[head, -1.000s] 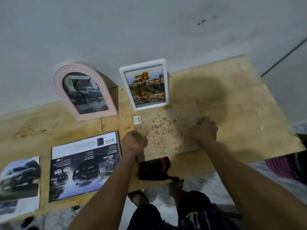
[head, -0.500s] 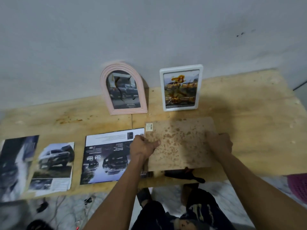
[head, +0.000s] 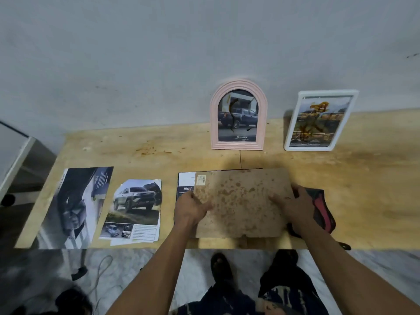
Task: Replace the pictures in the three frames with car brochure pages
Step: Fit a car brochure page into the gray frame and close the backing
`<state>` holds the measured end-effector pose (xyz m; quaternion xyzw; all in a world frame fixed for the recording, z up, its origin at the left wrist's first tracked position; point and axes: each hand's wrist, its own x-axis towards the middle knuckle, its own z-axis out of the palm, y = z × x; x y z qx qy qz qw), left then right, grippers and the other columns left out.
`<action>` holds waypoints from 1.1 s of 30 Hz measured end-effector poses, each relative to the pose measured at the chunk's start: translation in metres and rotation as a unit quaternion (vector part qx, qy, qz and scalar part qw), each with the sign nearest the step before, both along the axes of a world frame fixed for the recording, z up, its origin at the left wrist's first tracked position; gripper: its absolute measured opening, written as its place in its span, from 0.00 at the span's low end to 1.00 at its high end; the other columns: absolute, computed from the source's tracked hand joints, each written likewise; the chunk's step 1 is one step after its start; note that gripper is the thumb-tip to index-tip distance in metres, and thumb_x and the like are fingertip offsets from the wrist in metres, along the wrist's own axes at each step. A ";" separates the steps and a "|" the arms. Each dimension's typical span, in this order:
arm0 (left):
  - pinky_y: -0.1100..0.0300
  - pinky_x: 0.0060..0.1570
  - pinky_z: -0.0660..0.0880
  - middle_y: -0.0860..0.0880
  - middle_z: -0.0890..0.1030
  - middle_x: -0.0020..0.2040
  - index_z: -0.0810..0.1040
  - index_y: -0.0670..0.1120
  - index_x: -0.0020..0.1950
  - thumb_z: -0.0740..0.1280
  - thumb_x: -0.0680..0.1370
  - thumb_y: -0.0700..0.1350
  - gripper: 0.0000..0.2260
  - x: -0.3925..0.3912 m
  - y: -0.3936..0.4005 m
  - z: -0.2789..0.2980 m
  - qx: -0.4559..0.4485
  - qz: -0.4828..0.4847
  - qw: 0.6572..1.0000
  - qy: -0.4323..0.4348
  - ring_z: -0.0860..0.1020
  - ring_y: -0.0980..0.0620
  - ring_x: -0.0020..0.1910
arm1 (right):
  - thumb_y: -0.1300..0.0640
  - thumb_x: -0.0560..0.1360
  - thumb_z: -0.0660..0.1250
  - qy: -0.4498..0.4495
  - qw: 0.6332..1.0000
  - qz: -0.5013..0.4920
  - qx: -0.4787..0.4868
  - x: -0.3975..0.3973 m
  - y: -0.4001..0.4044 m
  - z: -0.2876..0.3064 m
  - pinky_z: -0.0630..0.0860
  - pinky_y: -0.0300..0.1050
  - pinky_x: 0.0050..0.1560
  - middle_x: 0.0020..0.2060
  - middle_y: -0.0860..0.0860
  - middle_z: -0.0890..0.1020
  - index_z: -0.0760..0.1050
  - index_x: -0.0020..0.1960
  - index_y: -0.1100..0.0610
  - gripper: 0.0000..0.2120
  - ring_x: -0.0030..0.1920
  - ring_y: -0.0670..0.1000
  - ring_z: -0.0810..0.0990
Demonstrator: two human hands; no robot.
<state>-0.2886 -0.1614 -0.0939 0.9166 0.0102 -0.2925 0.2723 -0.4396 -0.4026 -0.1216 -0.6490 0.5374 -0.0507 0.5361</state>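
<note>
Board: brown spotty board [head: 243,203] lies flat on table [head: 145,144], over a car page [head: 185,186].
L hand [head: 191,209]: fingers curled on board's left edge, gripping it.
R hand [head: 293,205]: gripping right edge, over black-red bag [head: 320,208].
Frames: pink arch frame [head: 238,114] & white frame [head: 319,120] stand by wall.
Pages: 2 more car pages [head: 134,209] lie to the left.

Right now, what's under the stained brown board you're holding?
Under the board, a brochure page shows along its left edge; a black-and-red item shows at its right. Everything beneath the middle is covered.
</note>
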 end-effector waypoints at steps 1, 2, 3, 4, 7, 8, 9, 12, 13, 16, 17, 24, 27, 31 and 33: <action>0.60 0.34 0.71 0.53 0.80 0.43 0.78 0.47 0.49 0.79 0.67 0.59 0.22 0.002 0.004 -0.002 0.004 0.001 1.000 -0.004 0.76 0.55 0.39 | 0.49 0.64 0.81 -0.004 1.000 0.001 -0.003 0.000 0.004 -0.002 0.78 0.65 0.55 0.59 0.51 0.79 0.71 0.68 0.49 0.36 0.57 0.58 0.78; 0.59 0.35 0.72 0.52 0.81 0.43 0.79 0.47 0.49 0.80 0.65 0.59 0.22 0.005 0.007 -0.004 0.005 -0.001 1.000 -0.008 0.77 0.55 0.38 | 0.50 0.64 0.81 -0.010 1.000 0.001 -0.009 0.001 0.006 -0.003 0.78 0.64 0.55 0.58 0.51 0.79 0.72 0.67 0.48 0.34 0.56 0.58 0.79; 0.59 0.35 0.72 0.52 0.80 0.43 0.79 0.47 0.49 0.80 0.65 0.58 0.22 0.007 0.009 -0.007 0.001 -0.002 1.000 -0.007 0.76 0.55 0.38 | 0.51 0.64 0.81 -0.012 1.000 0.001 -0.014 0.002 0.008 -0.002 0.79 0.64 0.55 0.57 0.51 0.80 0.73 0.66 0.48 0.33 0.55 0.57 0.79; 0.60 0.35 0.72 0.52 0.79 0.42 0.78 0.47 0.48 0.81 0.65 0.56 0.20 0.009 0.010 -0.010 -0.007 -0.006 1.000 -0.004 0.76 0.56 0.37 | 0.52 0.64 0.81 -0.016 1.000 -0.001 -0.016 0.003 0.009 0.000 0.79 0.63 0.54 0.56 0.51 0.81 0.73 0.66 0.49 0.32 0.54 0.57 0.80; 0.58 0.40 0.75 0.49 0.80 0.44 0.79 0.48 0.50 0.78 0.69 0.56 0.18 0.012 0.011 -0.016 -0.002 -0.034 0.999 -0.015 0.78 0.50 0.42 | 0.55 0.66 0.80 -0.033 0.999 -0.008 -0.011 0.006 0.008 0.004 0.80 0.55 0.49 0.54 0.51 0.81 0.74 0.67 0.52 0.32 0.52 0.55 0.80; 0.55 0.46 0.76 0.47 0.80 0.50 0.80 0.47 0.54 0.76 0.70 0.59 0.20 0.012 0.012 -0.019 0.016 -0.049 0.998 -0.028 0.79 0.47 0.49 | 0.56 0.67 0.80 -0.039 0.999 -0.013 -0.015 0.006 0.008 0.006 0.80 0.51 0.47 0.53 0.51 0.81 0.73 0.68 0.53 0.32 0.50 0.55 0.80; 0.51 0.53 0.76 0.45 0.78 0.58 0.79 0.47 0.59 0.72 0.73 0.60 0.22 0.013 0.014 -0.022 0.041 -0.060 0.997 -0.038 0.75 0.43 0.59 | 0.56 0.67 0.80 -0.044 0.999 -0.018 -0.019 0.007 0.008 0.007 0.79 0.49 0.46 0.52 0.51 0.81 0.73 0.68 0.54 0.32 0.49 0.54 0.80; 0.44 0.63 0.69 0.44 0.64 0.71 0.71 0.50 0.70 0.68 0.78 0.56 0.23 0.017 0.023 -0.028 0.086 -0.059 0.993 -0.056 0.63 0.40 0.70 | 0.56 0.67 0.80 -0.047 0.998 -0.025 -0.030 0.007 0.006 0.004 0.80 0.50 0.47 0.52 0.51 0.81 0.72 0.69 0.53 0.33 0.49 0.55 0.82; 0.44 0.64 0.68 0.44 0.63 0.73 0.69 0.50 0.72 0.69 0.78 0.53 0.24 0.019 0.027 -0.030 0.093 -0.065 0.992 -0.058 0.62 0.39 0.71 | 0.55 0.67 0.80 -0.046 0.998 -0.024 -0.033 0.007 0.006 0.003 0.81 0.51 0.49 0.52 0.50 0.81 0.72 0.69 0.53 0.33 0.49 0.55 0.82; 0.48 0.63 0.69 0.44 0.61 0.74 0.67 0.50 0.74 0.70 0.78 0.46 0.26 0.024 0.037 -0.037 0.118 -0.102 0.986 -0.057 0.63 0.38 0.70 | 0.55 0.67 0.80 -0.040 0.998 -0.018 -0.053 0.010 0.006 0.002 0.79 0.48 0.50 0.53 0.50 0.81 0.71 0.70 0.54 0.34 0.50 0.54 0.82; 0.49 0.62 0.70 0.44 0.62 0.74 0.67 0.49 0.74 0.70 0.77 0.45 0.26 0.025 0.039 -0.040 0.125 -0.112 0.984 -0.053 0.64 0.38 0.70 | 0.54 0.67 0.80 -0.037 0.997 -0.017 -0.060 0.010 0.006 0.001 0.79 0.48 0.51 0.54 0.51 0.81 0.71 0.70 0.53 0.34 0.51 0.54 0.81; 0.50 0.62 0.74 0.44 0.67 0.71 0.72 0.48 0.71 0.71 0.74 0.42 0.26 0.029 0.051 -0.055 0.107 -0.124 0.984 -0.073 0.74 0.39 0.62 | 0.55 0.70 0.78 -0.013 0.995 0.000 -0.096 0.014 0.009 -0.008 0.74 0.43 0.53 0.57 0.51 0.80 0.69 0.72 0.55 0.34 0.53 0.49 0.78; 0.51 0.63 0.72 0.43 0.66 0.73 0.71 0.46 0.72 0.71 0.75 0.42 0.25 0.029 0.051 -0.054 0.112 -0.129 0.983 -0.074 0.73 0.39 0.64 | 0.49 0.69 0.78 0.006 0.994 0.003 -0.113 0.015 0.014 -0.013 0.76 0.49 0.59 0.61 0.53 0.80 0.67 0.73 0.53 0.37 0.58 0.54 0.79; 0.53 0.62 0.71 0.43 0.66 0.74 0.71 0.44 0.72 0.71 0.77 0.44 0.25 0.031 0.049 -0.052 0.122 -0.133 0.981 -0.071 0.74 0.40 0.64 | 0.48 0.70 0.77 0.032 0.993 -0.004 -0.112 0.016 0.025 -0.016 0.71 0.43 0.55 0.64 0.54 0.78 0.66 0.75 0.54 0.37 0.60 0.55 0.78; 0.53 0.63 0.71 0.43 0.65 0.74 0.71 0.44 0.73 0.71 0.77 0.45 0.25 0.032 0.048 -0.050 0.125 -0.136 0.980 -0.068 0.73 0.40 0.65 | 0.49 0.71 0.77 0.036 0.993 -0.007 -0.108 0.018 0.028 -0.016 0.69 0.41 0.54 0.66 0.54 0.77 0.66 0.75 0.53 0.37 0.61 0.55 0.78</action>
